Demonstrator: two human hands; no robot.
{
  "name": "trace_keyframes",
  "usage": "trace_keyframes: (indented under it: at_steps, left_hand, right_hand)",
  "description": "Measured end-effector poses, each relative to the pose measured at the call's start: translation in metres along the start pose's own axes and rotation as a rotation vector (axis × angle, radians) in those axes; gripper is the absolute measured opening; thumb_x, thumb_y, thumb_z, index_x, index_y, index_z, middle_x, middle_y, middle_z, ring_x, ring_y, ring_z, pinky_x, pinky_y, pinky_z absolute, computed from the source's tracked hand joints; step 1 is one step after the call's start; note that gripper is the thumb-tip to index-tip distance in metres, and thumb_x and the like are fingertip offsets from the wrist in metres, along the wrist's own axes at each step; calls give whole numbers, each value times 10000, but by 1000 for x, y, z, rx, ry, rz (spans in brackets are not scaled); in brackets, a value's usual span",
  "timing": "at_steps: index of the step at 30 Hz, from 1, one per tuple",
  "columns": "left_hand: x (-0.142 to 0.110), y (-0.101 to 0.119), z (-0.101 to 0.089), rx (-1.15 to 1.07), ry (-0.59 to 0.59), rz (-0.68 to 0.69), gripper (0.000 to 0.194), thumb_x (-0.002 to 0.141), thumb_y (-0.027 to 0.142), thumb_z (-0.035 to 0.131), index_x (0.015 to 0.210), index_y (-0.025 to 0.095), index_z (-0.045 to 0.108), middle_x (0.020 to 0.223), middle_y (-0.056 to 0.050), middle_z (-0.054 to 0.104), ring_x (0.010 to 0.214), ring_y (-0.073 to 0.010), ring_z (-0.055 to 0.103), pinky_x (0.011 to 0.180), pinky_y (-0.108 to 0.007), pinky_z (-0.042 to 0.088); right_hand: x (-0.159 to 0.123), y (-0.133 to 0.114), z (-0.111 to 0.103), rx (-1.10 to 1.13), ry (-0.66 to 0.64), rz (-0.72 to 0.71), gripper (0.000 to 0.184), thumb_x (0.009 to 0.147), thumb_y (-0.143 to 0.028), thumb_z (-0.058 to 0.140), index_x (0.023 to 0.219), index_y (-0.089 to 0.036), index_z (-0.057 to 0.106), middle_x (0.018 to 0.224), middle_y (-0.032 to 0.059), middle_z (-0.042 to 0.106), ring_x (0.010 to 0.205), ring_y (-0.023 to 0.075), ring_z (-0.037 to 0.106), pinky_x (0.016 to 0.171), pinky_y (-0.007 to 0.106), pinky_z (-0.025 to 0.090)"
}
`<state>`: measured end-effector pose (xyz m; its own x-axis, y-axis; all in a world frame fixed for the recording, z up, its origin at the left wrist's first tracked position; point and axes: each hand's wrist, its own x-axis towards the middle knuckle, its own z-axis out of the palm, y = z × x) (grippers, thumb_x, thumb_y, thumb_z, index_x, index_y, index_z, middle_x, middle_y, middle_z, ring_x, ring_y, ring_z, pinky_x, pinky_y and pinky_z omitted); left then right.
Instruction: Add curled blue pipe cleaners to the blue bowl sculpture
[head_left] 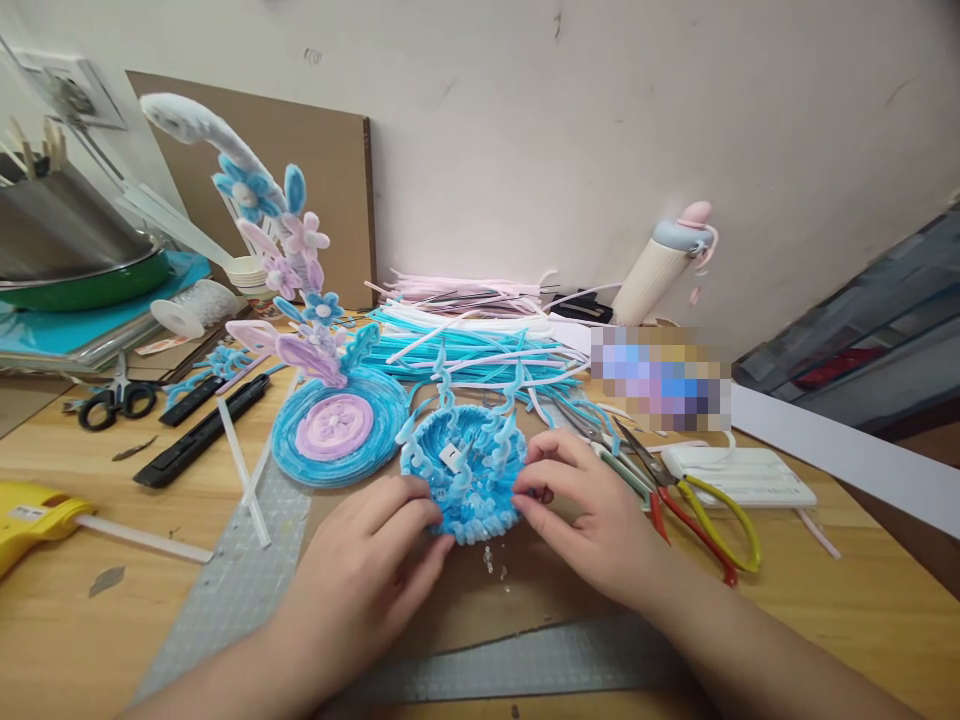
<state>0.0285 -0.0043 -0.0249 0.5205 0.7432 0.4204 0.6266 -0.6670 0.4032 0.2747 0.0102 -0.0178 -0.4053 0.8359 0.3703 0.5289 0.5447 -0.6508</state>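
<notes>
A round blue pipe-cleaner bowl (pixel 465 520) lies tilted toward me on brown cardboard (pixel 540 590), with curled strands rising from its rim. Clear beads and a small white block (pixel 453 457) show inside it. A few clear beads (pixel 489 560) lie or hang just in front of its near edge. My left hand (pixel 375 550) is closed on the left front rim, thumb and fingers pinched. On the right rim, my right hand (pixel 589 505) grips with fingertips and thumb. Behind and left stands a pipe-cleaner flower piece (pixel 304 290) on a round blue and pink base (pixel 345 450).
Bundled pipe cleaners (pixel 465 345) lie at the back. On the right are pliers (pixel 724 525), a white power bank (pixel 739 475) and a bottle (pixel 660 265). At left sit scissors (pixel 118 395), a black cutter (pixel 202 435) and a yellow glue gun (pixel 37 520).
</notes>
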Motion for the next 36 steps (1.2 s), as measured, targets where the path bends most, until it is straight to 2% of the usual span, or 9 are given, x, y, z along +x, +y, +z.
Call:
trace_keyframes:
  at_steps: [8, 14, 19, 25, 31, 36]
  left_hand:
    - [1, -3, -3, 5, 19, -19, 59, 910, 162, 543, 941, 195, 581, 973, -50, 615, 897, -183, 601, 767, -339, 524]
    - [1, -4, -4, -2, 18, 2, 96, 912, 162, 532, 960, 207, 602, 989, -52, 624, 891, -182, 618, 753, -329, 534]
    - [1, -3, -6, -50, -1, 1, 112, 922, 166, 523, 986, 220, 597, 1016, -43, 629, 881, -164, 638, 737, -303, 538]
    - [2, -1, -6, 5, -24, 89, 97, 935, 225, 537, 1011, 220, 596, 1054, -45, 654, 866, -165, 668, 718, -287, 545]
    - [1, -2, -6, 148, -76, 246, 105, 954, 210, 501, 1013, 215, 587, 898, -17, 698, 688, -185, 654, 574, -313, 496]
    - [2, -2, -7, 192, -29, 236, 181, 989, 198, 414, 1038, 204, 588, 929, -32, 706, 701, -171, 672, 588, -290, 511]
  right_hand:
    - [-3, -3, 5, 13, -55, 20, 66, 904, -161, 577, 887, -214, 611, 1002, 50, 487, 907, 176, 547, 773, 319, 512]
    - [1, -1, -10, -13, -187, -43, 79, 910, -176, 584, 980, -212, 577, 997, 51, 540, 871, 169, 552, 732, 295, 502]
    - [5, 0, -20, -13, -264, -74, 40, 925, -176, 571, 911, -211, 581, 1014, 53, 551, 898, 166, 569, 780, 294, 511]
    - [4, 0, -26, -32, -312, -98, 96, 914, -150, 581, 929, -224, 640, 1015, 54, 581, 931, 172, 604, 810, 295, 530]
    - [4, 1, -30, -58, -384, -138, 127, 922, -157, 580, 972, -244, 658, 1048, 44, 602, 1030, 180, 603, 876, 296, 525]
    - [2, 3, -22, -150, -341, -127, 142, 924, -133, 557, 1016, -225, 616, 1054, 58, 594, 924, 176, 614, 771, 294, 533]
